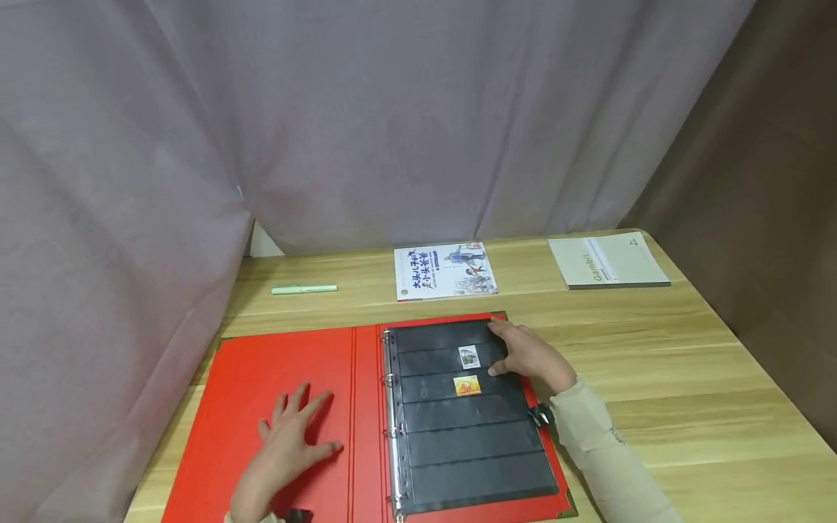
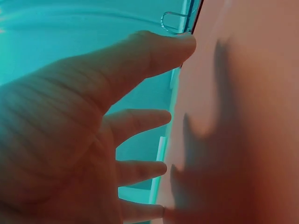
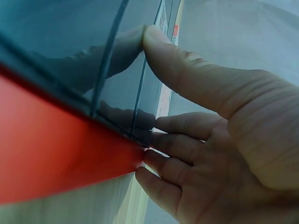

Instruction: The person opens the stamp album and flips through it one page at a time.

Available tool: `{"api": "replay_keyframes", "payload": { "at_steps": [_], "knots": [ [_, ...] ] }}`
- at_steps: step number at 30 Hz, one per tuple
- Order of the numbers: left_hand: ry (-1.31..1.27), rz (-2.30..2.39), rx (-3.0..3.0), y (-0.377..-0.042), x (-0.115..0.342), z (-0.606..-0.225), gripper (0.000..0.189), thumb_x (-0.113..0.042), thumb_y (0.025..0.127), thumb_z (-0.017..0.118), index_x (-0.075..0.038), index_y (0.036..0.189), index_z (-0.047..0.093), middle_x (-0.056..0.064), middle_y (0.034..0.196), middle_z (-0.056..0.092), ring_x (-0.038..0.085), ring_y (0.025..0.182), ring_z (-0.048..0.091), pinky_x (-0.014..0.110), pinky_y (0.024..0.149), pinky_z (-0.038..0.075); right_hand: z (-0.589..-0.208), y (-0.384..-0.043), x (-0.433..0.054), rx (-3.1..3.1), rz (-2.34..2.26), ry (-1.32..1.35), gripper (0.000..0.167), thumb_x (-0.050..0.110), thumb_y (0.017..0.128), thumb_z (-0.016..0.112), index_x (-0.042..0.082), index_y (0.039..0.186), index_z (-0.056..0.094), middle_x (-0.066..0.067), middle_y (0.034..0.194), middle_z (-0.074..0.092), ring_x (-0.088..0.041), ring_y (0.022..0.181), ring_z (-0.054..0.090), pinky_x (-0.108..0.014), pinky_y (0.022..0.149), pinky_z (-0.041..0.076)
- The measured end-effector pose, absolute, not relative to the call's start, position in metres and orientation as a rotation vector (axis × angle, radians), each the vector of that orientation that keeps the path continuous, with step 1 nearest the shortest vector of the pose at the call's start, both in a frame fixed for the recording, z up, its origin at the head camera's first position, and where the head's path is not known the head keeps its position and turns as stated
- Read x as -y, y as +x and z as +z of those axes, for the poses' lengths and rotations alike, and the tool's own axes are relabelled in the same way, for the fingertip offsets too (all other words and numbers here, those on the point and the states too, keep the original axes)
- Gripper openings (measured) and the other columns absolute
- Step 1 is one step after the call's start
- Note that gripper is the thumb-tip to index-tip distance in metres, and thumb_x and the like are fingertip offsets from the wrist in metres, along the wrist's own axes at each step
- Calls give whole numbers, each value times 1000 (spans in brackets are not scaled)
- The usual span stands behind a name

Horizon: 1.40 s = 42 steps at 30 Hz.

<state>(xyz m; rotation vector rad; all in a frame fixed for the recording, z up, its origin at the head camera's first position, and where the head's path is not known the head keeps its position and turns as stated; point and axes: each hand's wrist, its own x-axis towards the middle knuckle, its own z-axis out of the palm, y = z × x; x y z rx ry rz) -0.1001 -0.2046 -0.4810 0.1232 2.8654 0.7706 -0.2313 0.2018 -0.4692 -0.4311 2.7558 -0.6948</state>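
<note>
A red ring binder (image 1: 288, 363), a stamp album, lies spread on the table with a black stock page (image 1: 471, 465) on its right side. Two stamps sit in the page's strips: a grey-white stamp (image 1: 468, 357) and, below it, a yellow-orange stamp (image 1: 467, 385). My right hand (image 1: 531, 354) touches the page's upper right part, thumb on the dark sheet (image 3: 126, 70) and the other fingertips at its edge and the red cover (image 3: 60, 144). Over the binder's left cover, my left hand (image 1: 288, 443) has its fingers spread, holding nothing and casting a shadow (image 2: 229, 121) on the red surface.
Behind the binder lie a pale green pen (image 1: 304, 289), a picture book (image 1: 446, 272) with Chinese lettering, and a pale book (image 1: 608, 260) marked "Gambit" at the back right. Metal rings (image 1: 391, 432) run along the binder's spine. A grey curtain (image 1: 392, 123) hangs behind the wooden table (image 1: 654, 363).
</note>
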Motion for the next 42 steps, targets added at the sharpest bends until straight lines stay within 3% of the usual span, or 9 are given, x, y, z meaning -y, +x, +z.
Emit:
{"api": "replay_keyframes", "payload": {
  "at_steps": [8, 18, 32, 42],
  "knots": [
    [135, 797, -2860, -98, 201, -483, 82, -34, 74, 89, -11, 146, 55, 28, 157, 30, 64, 141, 13, 89, 95, 7, -468, -230, -202, -2749, -696, -419, 90, 15, 73, 92, -9, 146, 45, -27, 146, 49, -42, 128, 51, -56, 106, 41],
    [112, 832, -2780, -94, 197, -490, 95, -37, 72, 90, -7, 151, 47, 30, 163, 17, 61, 144, -2, 87, 96, -4, -465, -229, -198, -2761, -655, -396, 88, 13, 74, 91, -7, 146, 45, -26, 143, 52, -40, 124, 52, -56, 106, 42],
    [46, 806, -2773, -90, 191, -483, 90, -31, 78, 88, -8, 153, 44, 31, 163, 13, 58, 145, -1, 88, 95, -5, -472, -225, -199, -2814, -808, -418, 84, 9, 71, 93, -4, 143, 51, -22, 127, 64, -36, 110, 58, -56, 98, 46],
    [23, 773, -2797, -88, 189, -485, 88, -32, 79, 86, -8, 153, 45, 32, 162, 15, 59, 145, 3, 88, 96, -3, -475, -220, -203, -2737, -1163, -387, 83, -5, 73, 86, -3, 146, 48, -18, 140, 59, -39, 136, 46, -56, 112, 34]
  ]
}}
